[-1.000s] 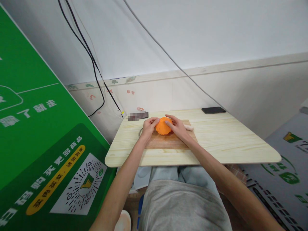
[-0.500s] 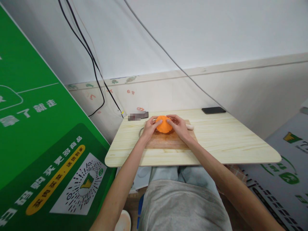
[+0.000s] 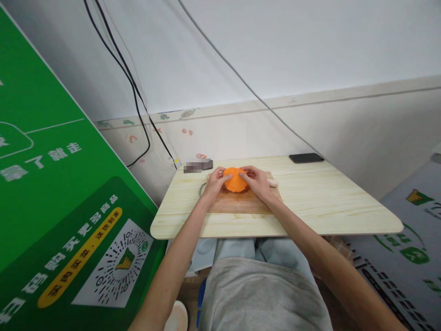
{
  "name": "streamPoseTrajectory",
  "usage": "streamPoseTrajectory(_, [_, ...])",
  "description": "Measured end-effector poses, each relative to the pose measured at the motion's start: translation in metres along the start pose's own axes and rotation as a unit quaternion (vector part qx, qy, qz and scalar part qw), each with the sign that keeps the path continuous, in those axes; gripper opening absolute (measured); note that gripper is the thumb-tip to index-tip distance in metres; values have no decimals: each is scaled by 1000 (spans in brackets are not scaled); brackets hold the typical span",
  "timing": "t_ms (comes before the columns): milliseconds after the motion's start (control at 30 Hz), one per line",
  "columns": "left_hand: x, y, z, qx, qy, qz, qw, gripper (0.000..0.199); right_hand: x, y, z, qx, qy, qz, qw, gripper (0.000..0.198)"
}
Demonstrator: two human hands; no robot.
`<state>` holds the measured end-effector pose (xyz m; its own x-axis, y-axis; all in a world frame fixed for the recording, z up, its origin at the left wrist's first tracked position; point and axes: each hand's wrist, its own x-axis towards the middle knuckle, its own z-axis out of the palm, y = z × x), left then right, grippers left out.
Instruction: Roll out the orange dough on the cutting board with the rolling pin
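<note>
A flat orange dough round point(image 3: 236, 180) with an uneven edge is held up over a wooden board point(image 3: 241, 205). My left hand point(image 3: 216, 179) grips its left side, the thumb pressed on the near face. On the other side my right hand point(image 3: 255, 180) has hold of the right edge, its thumb also on the face. Fingers behind the dough are partly hidden. A pale rounded handle point(image 3: 272, 183) sticks out to the right of my right hand; the rest of that thing is covered. Beside my left hand a thin metal loop point(image 3: 201, 188) shows at the board's edge.
The light wood table point(image 3: 327, 202) stands against the wall. A black phone point(image 3: 306, 158) lies at the back right, and a dark, partly blurred object point(image 3: 198, 166) at the back left. A green panel point(image 3: 69, 184) rises on the left; cables point(image 3: 132, 87) hang by the wall.
Both hands and the dough have shifted very slightly down and to the right. The grip looks the same, and the other things stay put.
</note>
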<state>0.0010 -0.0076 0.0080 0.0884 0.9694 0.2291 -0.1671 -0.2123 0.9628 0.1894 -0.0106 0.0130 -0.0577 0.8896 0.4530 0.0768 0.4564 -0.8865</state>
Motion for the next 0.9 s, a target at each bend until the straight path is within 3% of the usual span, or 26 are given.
streamPoseTrajectory(300, [0, 4, 3, 4, 25, 20, 999, 42, -3, -1, 1, -19, -50, -6, 999, 29])
streamPoseTrajectory(533, [2, 0, -3, 16, 20, 28, 999, 33, -4, 2, 1, -23, -41, -2, 999, 33])
streamPoseTrajectory(900, [1, 3, 1, 20, 2, 39, 999, 36, -5, -4, 1, -13, -38, -6, 999, 31])
